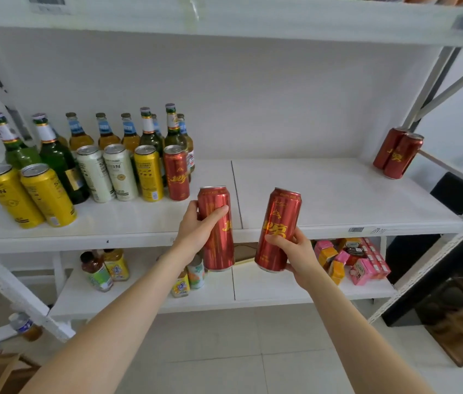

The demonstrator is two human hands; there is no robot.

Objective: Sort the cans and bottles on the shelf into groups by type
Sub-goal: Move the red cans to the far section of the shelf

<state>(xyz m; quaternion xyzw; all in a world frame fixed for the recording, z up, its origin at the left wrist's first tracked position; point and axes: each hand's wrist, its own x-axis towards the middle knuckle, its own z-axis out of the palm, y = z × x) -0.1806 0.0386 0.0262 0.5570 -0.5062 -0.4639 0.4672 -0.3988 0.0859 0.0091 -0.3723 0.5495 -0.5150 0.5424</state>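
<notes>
L hand point(196, 227) wraps fingers round a tall red metal can with gold lettering point(218, 237), upright, in front of the white shelf board point(338, 194). R hand point(295, 251) grips a matching red can point(280, 220), tilted, just beside. Further back, left: yellow cans point(48, 194), white cans point(120, 174), green glass bottles point(59, 163). Far right: two red cans point(401, 157).

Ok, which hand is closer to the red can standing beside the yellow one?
Left. The left hand is just in front and right of the shelved red can; the right hand is farther right.
</notes>
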